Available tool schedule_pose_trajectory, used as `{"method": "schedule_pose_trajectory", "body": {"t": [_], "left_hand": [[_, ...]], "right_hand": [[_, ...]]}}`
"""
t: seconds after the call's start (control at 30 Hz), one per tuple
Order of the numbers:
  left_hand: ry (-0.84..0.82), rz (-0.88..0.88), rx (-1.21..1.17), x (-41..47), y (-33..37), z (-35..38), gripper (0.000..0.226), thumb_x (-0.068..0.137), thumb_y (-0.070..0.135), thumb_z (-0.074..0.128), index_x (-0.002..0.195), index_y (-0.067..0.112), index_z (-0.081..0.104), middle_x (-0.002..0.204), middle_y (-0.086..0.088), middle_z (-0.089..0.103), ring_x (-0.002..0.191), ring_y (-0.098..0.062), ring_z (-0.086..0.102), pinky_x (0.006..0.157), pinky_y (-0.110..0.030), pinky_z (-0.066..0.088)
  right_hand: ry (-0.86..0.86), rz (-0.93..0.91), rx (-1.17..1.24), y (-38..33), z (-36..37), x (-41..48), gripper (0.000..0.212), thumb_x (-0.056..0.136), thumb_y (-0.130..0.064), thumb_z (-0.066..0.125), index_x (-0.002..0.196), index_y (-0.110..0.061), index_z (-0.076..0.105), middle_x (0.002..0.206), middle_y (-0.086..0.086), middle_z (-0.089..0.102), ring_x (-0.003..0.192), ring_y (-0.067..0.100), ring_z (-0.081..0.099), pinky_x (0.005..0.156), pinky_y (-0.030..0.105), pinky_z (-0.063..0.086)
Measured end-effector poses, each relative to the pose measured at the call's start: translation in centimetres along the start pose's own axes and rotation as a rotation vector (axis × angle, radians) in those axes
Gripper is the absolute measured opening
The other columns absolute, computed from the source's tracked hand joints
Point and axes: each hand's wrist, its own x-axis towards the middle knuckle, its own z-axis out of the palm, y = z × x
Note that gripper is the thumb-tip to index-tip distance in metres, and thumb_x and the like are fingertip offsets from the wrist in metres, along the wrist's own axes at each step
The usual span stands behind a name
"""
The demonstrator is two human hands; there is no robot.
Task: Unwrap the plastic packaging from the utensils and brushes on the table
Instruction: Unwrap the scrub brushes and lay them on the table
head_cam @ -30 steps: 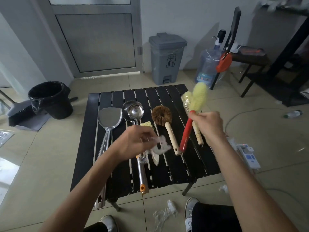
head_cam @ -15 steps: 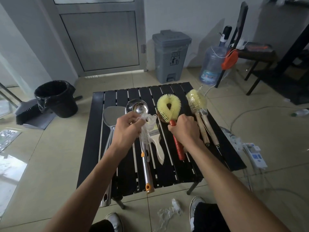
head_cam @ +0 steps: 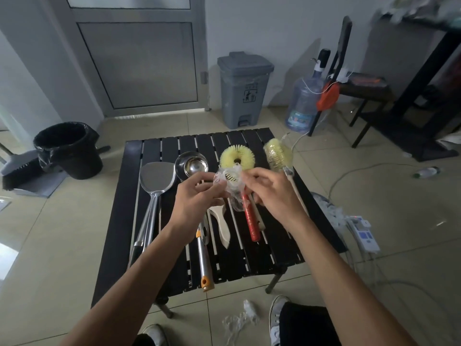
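Clear plastic wrap (head_cam: 228, 183) pinched by left grip (head_cam: 197, 198) and right grip (head_cam: 272, 193) above surface (head_cam: 119, 221) middle; red-handled yellow brush (head_cam: 237, 159) lies on surface beneath.

The slatted metal table (head_cam: 124, 196) is coloured black; the round bristle brush (head_cam: 227, 156) is seen yellow, with a red handle; the steel spatula (head_cam: 156, 176) is silver, the crumpled plastic wrap (head_cam: 228, 183) clear.

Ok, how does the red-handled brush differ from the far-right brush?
The red-handled brush has a bare, ring-shaped yellow head; the far-right brush has a fuller head that looks still wrapped in plastic. The red-handled brush's handle is red, the far-right brush's pale wood. Both lie on the table.
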Motion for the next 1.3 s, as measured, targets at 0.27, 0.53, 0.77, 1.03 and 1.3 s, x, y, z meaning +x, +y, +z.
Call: {"method": "schedule_pose_trajectory", "body": {"t": [0.27, 0.53, 0.77, 1.03, 1.3], "left_hand": [[-0.075, 0.017, 0.208, -0.2, -0.1, 4.2, 0.018, 0.092, 0.026, 0.079, 0.107, 0.017, 0.076, 0.103, -0.002, 0.079, 0.095, -0.012, 0.075, 0.069, -0.017, 0.055], [-0.196, 0.041, 0.198, -0.2, -0.5, 6.1, 0.020, 0.089, 0.028, 0.072, 0.108, 0.026, 0.077, 0.096, -0.006, 0.072, 0.087, -0.015, 0.070, 0.079, -0.038, 0.052], [-0.259, 0.028, 0.196, 0.7, -1.9, 7.3, 0.023, 0.088, 0.024, 0.069, 0.109, 0.020, 0.076, 0.091, -0.008, 0.068, 0.077, -0.019, 0.065, 0.071, -0.030, 0.054], [-0.291, 0.035, 0.170, 1.6, -2.4, 6.3, 0.028, 0.086, 0.020, 0.067, 0.110, 0.008, 0.074, 0.084, -0.013, 0.063, 0.070, -0.020, 0.058, 0.063, -0.030, 0.048], [-0.301, 0.023, 0.173, 1.3, -2.0, 6.0, 0.026, 0.084, 0.017, 0.066, 0.106, 0.008, 0.074, 0.081, -0.016, 0.062, 0.065, -0.020, 0.055, 0.057, -0.026, 0.046]], "right_hand": [[0.143, -0.095, 0.004, 2.5, -4.4, -1.8, 0.016, 0.091, -0.028, 0.076, 0.107, -0.023, 0.079, 0.093, -0.009, 0.078, 0.086, 0.008, 0.074, 0.077, 0.030, 0.063], [0.753, 0.360, -0.059, 13.5, -16.5, -1.6, 0.005, 0.083, -0.024, 0.078, 0.081, -0.019, 0.077, 0.067, -0.007, 0.070, 0.077, 0.024, 0.073, 0.071, 0.039, 0.057], [0.598, 0.759, -0.161, 23.9, -15.7, 1.4, 0.005, 0.081, -0.013, 0.076, 0.078, -0.009, 0.075, 0.086, 0.014, 0.076, 0.078, 0.027, 0.067, 0.066, 0.026, 0.044], [0.655, 0.819, -0.046, 27.5, -17.1, 5.1, 0.030, 0.086, -0.020, 0.079, 0.111, -0.003, 0.077, 0.110, 0.018, 0.077, 0.105, 0.034, 0.073, 0.096, 0.041, 0.058], [0.681, 0.891, -0.249, 25.8, -17.4, 2.4, 0.025, 0.096, -0.007, 0.055, 0.108, 0.007, 0.071, 0.117, 0.029, 0.070, 0.108, 0.043, 0.067, 0.084, 0.039, 0.054]]}}
